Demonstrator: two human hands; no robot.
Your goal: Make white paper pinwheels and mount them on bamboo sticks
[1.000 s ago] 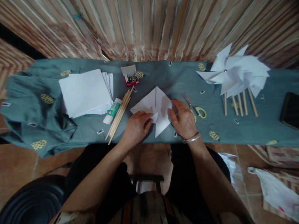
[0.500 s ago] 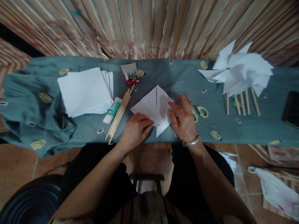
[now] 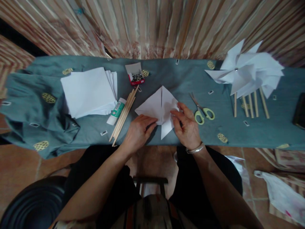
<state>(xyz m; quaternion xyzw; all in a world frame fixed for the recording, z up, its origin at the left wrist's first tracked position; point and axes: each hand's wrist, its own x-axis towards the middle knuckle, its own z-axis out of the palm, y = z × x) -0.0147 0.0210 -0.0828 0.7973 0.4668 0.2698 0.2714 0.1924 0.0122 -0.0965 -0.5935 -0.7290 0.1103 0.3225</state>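
Observation:
A white square of paper [image 3: 151, 105] lies cornerwise on the cloth, with slits running in from its corners toward the middle. At its lower left edge my left hand [image 3: 138, 132] pinches the paper between thumb and fingers, the lower left part folded or lifted there. My right hand [image 3: 187, 128], with a silver bangle on the wrist, has bent fingers on the right part of the sheet, thumb close to the index finger at its edge. Just right of that hand lie scissors [image 3: 201, 111] with light green handles, blades apart.
Left of the paper are wooden sticks [image 3: 124, 117], a glue stick [image 3: 116, 111] and a stack of white paper [image 3: 88, 90]. An open red box of small metal pins [image 3: 137, 79] stands behind. Several paper pinwheels [image 3: 250, 70] on sticks lie at right, a dark object [image 3: 299, 111] beyond.
My right hand has shifted slightly, its fingers drawn closer together and more bent over the paper. The left hand keeps its pinch. The whole view has moved a little.

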